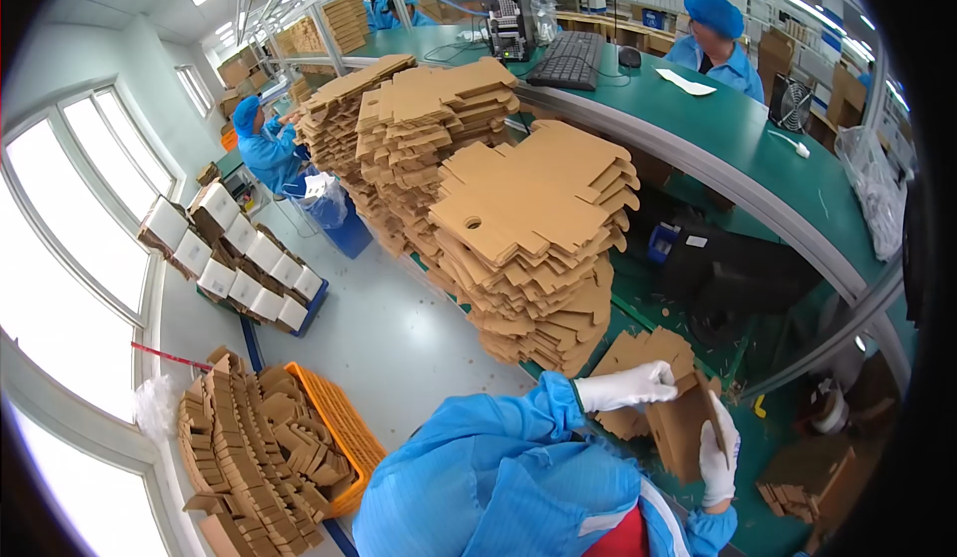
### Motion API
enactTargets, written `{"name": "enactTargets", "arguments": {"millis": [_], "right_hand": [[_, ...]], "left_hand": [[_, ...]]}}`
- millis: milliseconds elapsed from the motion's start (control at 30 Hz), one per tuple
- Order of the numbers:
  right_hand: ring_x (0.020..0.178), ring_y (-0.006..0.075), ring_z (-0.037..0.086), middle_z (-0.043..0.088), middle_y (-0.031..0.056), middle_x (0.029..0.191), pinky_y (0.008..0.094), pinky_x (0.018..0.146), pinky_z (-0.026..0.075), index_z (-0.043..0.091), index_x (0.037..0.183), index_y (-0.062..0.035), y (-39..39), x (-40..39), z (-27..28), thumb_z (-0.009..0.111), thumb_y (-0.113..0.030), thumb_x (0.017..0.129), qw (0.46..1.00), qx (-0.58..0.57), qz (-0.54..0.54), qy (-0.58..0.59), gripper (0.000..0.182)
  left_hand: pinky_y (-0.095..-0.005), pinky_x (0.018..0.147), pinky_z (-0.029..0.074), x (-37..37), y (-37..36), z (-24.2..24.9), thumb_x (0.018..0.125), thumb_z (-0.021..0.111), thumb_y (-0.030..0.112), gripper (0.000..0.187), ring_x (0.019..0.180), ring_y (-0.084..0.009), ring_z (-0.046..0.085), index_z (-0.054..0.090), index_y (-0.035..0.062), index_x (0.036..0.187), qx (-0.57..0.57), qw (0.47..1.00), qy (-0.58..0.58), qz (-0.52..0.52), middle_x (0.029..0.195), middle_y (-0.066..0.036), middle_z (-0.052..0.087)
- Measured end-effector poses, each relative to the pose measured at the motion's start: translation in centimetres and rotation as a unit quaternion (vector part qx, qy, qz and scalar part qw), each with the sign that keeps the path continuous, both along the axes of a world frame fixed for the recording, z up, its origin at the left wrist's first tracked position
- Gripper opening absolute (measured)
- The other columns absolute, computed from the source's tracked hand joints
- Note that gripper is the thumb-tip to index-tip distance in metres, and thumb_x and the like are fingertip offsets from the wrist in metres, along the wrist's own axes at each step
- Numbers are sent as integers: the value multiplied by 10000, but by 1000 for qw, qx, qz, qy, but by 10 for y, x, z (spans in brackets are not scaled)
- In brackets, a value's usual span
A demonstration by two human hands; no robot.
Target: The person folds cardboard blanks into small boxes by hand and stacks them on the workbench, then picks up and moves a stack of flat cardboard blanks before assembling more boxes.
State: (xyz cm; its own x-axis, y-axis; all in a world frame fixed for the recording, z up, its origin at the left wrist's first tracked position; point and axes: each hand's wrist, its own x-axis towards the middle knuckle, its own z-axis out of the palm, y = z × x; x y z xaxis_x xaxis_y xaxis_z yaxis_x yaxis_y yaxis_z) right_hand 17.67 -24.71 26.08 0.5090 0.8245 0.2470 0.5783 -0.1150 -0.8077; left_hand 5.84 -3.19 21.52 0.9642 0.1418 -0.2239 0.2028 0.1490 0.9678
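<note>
A partly folded cardboard box stands at the lower right, over the green bench top. My left hand, in a white glove, is closed at the upper left edge of this box. My right hand, also gloved in white, grips the raised panel on the box's right side; part of its fingers is hidden. A flat cardboard blank lies just behind the box. Beyond my left hand rises a tall stack of flat box blanks, with a round hole in the top one.
An orange crate and many folded cardboard pieces sit on the floor at left. White boxes stand by the window. A keyboard lies on the upper green shelf. Co-workers in blue are nearby.
</note>
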Motion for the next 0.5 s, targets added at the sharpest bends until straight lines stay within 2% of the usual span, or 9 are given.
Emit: {"name": "enactTargets", "arguments": {"millis": [33, 133, 233, 267, 300, 333, 367, 433, 500], "right_hand": [[1236, 307, 565, 618, 168, 1292, 339, 1072, 391, 598, 1290, -1, -7, 4, -4, 488, -10, 950, 999, -23, 24, -19, 357], [1239, 382, 549, 599, 190, 1320, 385, 1079, 400, 676, 1230, -64, 0, -23, 22, 582, 62, 774, 992, -59, 75, -80, 482], [1205, 341, 581, 608, 195, 1307, 375, 1042, 430, 659, 1239, -46, 8, -29, 16, 486, 101, 799, 980, -77, 102, -155, 496], [1209, 325, 585, 623, 187, 1288, 368, 1050, 424, 651, 1241, -27, 10, -25, 13, 453, 120, 783, 990, -47, 96, -95, 520], [1217, 318, 582, 635, 178, 1272, 363, 1064, 412, 635, 1256, -8, 8, -6, -10, 475, 112, 803, 994, -24, 100, -33, 495], [1247, 291, 566, 597, 166, 1341, 351, 1086, 395, 594, 1310, 10, 6, 9, -22, 475, 134, 801, 993, -58, 85, -48, 537], [1279, 259, 535, 552, 160, 1398, 350, 1091, 388, 534, 1370, 18, 9, 9, -31, 504, 98, 858, 994, -55, -2, 97, 519], [1371, 258, 431, 430, 158, 1507, 362, 1137, 325, 380, 1472, 27, 14, 17, -38, 510, 40, 927, 995, 39, -57, 73, 560], [1407, 287, 384, 422, 173, 1508, 380, 1161, 283, 379, 1472, 22, 14, 18, -38, 513, -26, 956, 989, 83, -112, -48, 535]], "left_hand": [[-311, 717, 485, -2, -4, -5, 908, 644, 263, 273, 895, -158, 587, 558, 76, 1087, -12, 1000, 15, 9, 987, -47, 603], [-383, 770, 539, -3, -6, -69, 929, 587, 207, 334, 1024, -250, 662, 556, 52, 1223, 367, 889, -272, 27, 1152, -154, 660], [-393, 630, 580, 9, -23, -91, 952, 510, 181, 318, 792, -294, 707, 559, 59, 1242, 454, 880, -135, 26, 1040, -171, 689], [-394, 604, 582, 13, -26, -88, 945, 505, 169, 355, 753, -290, 707, 538, 68, 1284, 423, 906, 15, 3, 992, -174, 690], [-394, 578, 584, -1, -26, -23, 938, 500, 157, 396, 714, -287, 707, 517, 77, 1325, 381, 910, 165, -23, 944, -176, 690], [-398, 519, 565, -10, -22, -9, 910, 502, 143, 544, 684, -250, 681, 419, 114, 1447, 269, 954, 129, 35, 862, -163, 667], [-355, 525, 552, -14, -16, -7, 907, 501, 157, 592, 654, -199, 646, 372, 130, 1484, 177, 981, 76, 37, 821, -132, 635], [-263, 510, 521, -17, -6, -2, 896, 495, 149, 751, 581, -108, 526, 179, 195, 1576, 2, 998, -22, 50, 795, -30, 543], [-248, 505, 513, -19, 7, 11, 936, 479, 194, 744, 610, -91, 523, 114, 192, 1584, -55, 993, 0, 108, 894, -34, 536]]}}
